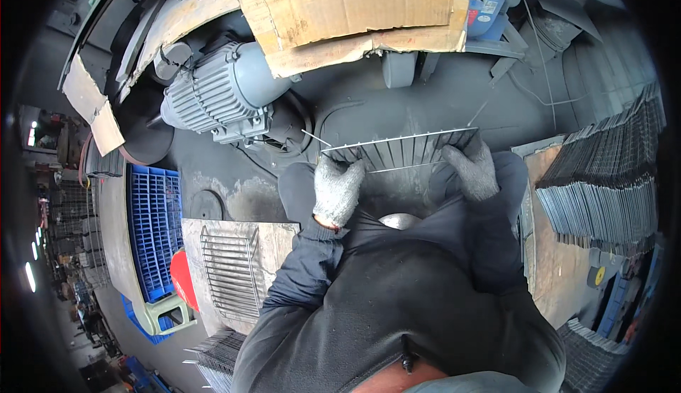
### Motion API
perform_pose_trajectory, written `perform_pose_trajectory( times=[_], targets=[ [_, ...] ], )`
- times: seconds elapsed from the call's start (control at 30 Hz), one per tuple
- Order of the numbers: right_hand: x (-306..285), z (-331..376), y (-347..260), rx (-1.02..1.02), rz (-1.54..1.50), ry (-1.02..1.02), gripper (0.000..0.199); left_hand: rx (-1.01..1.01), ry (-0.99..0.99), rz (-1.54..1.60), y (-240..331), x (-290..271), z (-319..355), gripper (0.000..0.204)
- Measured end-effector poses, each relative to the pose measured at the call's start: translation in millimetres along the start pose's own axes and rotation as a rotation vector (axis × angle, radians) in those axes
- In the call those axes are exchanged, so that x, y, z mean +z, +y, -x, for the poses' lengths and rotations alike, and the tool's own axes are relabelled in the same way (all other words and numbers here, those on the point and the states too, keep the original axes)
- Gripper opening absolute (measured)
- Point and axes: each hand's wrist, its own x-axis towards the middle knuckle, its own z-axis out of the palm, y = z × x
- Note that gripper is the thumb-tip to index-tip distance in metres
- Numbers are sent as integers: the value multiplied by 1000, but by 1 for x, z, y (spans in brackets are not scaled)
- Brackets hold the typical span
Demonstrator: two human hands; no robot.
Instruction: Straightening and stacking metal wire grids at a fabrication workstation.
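A flat wire grid (404,150) is held level over the grey machine bed (425,102), in front of the person's knees. The gloved left hand (336,191) is closed on the grid's near-left edge, and the gloved right hand (471,169) is closed on its right end. Judged from this, an even grip from both hands is called for, so that the thin wires are kept flat and not twisted.

1 more wire grid (230,269) is laid on the board (277,233) at the left. Beside it, a blue plastic crate (154,230) is stood on edge; its contents cannot be told. At the right, many grids are stacked leaning in a pile (603,194).
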Motion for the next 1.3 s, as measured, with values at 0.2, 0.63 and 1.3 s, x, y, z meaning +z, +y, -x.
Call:
perform_pose_trajectory(
  times=[0.2, 0.63, 1.3],
  targets=[
    [-9, -77, 58, -50, 0, 108, 25, 76, -34, 96, -30, 9, -43, 28],
    [-74, -126, 126, -16, -61, 378, 25, -79, -200, -392, -93, 69, -161, 22],
    [12, -145, 103, 44, 473, -15, 44, -176, -4, -61, -106, -29, -114, 21]
  ],
)
